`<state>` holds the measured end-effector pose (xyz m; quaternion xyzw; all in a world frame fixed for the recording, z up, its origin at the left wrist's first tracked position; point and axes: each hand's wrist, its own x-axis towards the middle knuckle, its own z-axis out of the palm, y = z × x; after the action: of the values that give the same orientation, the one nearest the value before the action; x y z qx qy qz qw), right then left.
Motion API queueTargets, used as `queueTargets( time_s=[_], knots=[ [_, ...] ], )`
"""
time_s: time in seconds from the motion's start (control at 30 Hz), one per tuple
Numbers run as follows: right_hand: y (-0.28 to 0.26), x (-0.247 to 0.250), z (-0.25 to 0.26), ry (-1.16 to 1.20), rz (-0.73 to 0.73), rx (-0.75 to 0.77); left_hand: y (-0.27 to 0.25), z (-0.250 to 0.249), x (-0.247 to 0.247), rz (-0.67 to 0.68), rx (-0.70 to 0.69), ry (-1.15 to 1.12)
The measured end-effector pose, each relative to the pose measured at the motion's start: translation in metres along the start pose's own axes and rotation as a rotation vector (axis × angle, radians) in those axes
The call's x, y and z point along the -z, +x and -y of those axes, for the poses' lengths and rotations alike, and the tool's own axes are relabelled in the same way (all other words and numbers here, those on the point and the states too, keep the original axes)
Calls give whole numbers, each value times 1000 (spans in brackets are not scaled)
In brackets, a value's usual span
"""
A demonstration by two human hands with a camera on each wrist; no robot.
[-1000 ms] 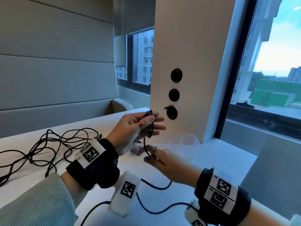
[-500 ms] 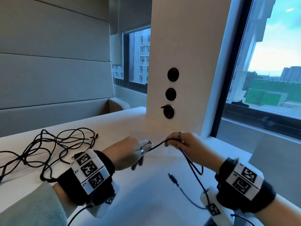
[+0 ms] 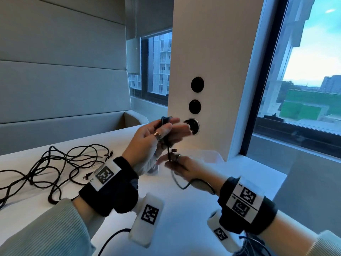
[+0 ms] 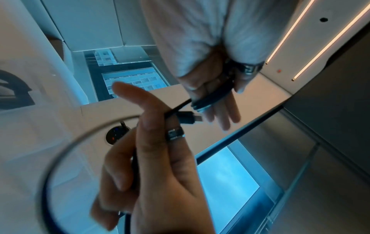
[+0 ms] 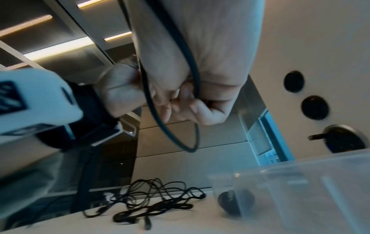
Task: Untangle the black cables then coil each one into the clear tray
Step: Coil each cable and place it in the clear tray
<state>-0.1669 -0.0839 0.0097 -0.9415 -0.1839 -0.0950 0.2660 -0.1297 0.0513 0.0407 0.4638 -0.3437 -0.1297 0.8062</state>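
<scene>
My left hand (image 3: 162,132) is raised in front of the white pillar and grips a small coil of black cable (image 3: 164,120) wound round its fingers. Just below it, my right hand (image 3: 175,162) pinches the loose end of the same cable (image 3: 181,186) close to its plug (image 3: 173,150). The left wrist view shows the coil (image 4: 210,98) and the plug (image 4: 187,118) close up. A tangle of black cables (image 3: 60,163) lies on the white table at the left and also shows in the right wrist view (image 5: 152,204). The clear tray (image 3: 210,156) stands behind my hands at the pillar's foot.
The white pillar (image 3: 212,71) carries three round black sockets, with a window ledge to its right. A dark round thing (image 5: 236,201) shows through the tray (image 5: 300,182) wall. Padded grey wall panels rise behind the table (image 3: 184,228).
Half a second ago both hands were low, with the cable stretched between them. The left hand has since risen with the coil, and the right hand has come in beneath it.
</scene>
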Motion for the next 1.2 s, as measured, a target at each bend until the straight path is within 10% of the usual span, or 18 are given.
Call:
queueTargets(
  time_s=[0.1,0.27,0.4,0.63,0.8,1.2],
  knots=[
    [-2,-11,8,-37,151,38,4,2,9,-54,-60,134],
    [-19,6,7,257,174,-58,-5,2,27,147,-159,1306],
    [-23,19,-13,292,217,-127,-3,-1,43,176,-141,1645],
    [-23,20,-43,863,-145,-470,0,-6,54,135,14,1537],
    [-17,27,-31,1321,-332,-353,0,-13,52,57,-9,1437],
    [-6,19,-22,1505,-651,-281,0,-15,54,-7,79,1304]
  ],
)
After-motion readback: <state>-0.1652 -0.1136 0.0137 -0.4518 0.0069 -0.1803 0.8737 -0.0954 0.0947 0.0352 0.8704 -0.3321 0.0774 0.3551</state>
